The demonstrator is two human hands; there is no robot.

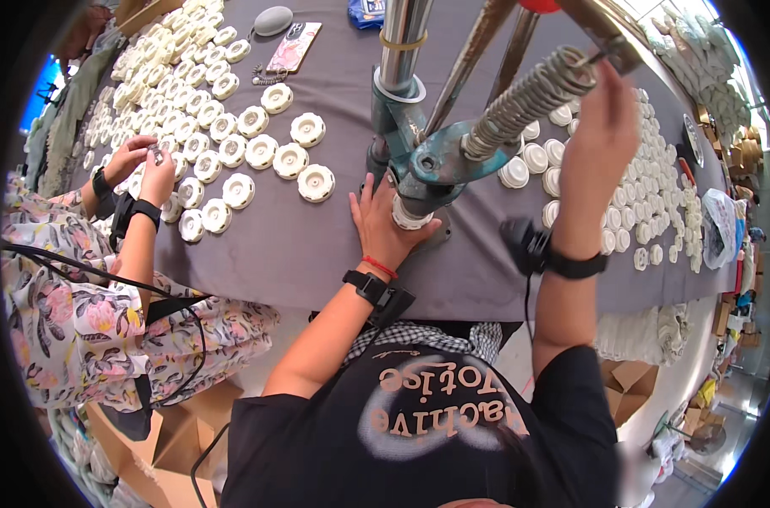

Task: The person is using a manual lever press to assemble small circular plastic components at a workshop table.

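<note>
My left hand [383, 227] is closed round the side of a white round plastic part [410, 217], thumb on one side and fingers on the other. That part sits right under the ram of a green metal hand press [440, 157]. Raised on the right, my right hand [607, 118] is at the upper end of the press's coil spring [533, 102], by a rusty lever bar [601, 30]. Motion blurs its fingers, so their grip is unclear. White round parts with open centres [316, 183] lie left of the press, and white caps [514, 173] lie right of it.
On the left, a co-worker's hands [148, 169] hold a small dark thing over the white parts. A phone in a patterned case [294, 46] and a grey oval object [272, 21] lie at the back. A clear plastic bag [719, 224] rests at the right edge. Cardboard boxes [161, 449] stand below.
</note>
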